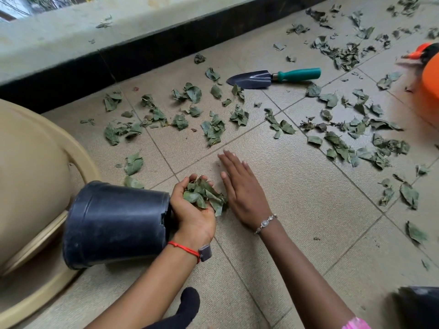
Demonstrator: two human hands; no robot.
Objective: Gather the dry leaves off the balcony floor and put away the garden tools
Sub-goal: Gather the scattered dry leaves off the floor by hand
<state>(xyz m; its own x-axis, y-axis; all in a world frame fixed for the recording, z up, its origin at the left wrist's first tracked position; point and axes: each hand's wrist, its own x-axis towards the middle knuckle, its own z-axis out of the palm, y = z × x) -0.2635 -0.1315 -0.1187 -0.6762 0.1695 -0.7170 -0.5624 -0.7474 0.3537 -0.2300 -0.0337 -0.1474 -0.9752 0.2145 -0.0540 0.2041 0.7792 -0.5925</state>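
Observation:
Dry green leaves [215, 129] lie scattered over the tiled balcony floor [297, 186], thickest toward the far right. My left hand [192, 210] is cupped palm up, its fingers curled round a handful of leaves [204, 194], right at the mouth of a black plastic pot [114, 224] that lies on its side. My right hand [240, 188] rests flat on the tiles beside that handful, fingers straight. A trowel [273, 77] with a dark blade and teal handle lies on the floor farther back.
A beige plastic chair [35, 176] stands at the left, against the pot. A low parapet with a dark base [142, 55] runs along the back. An orange sprayer or container [430, 74] is at the right edge, a dark object [420, 305] at the bottom right.

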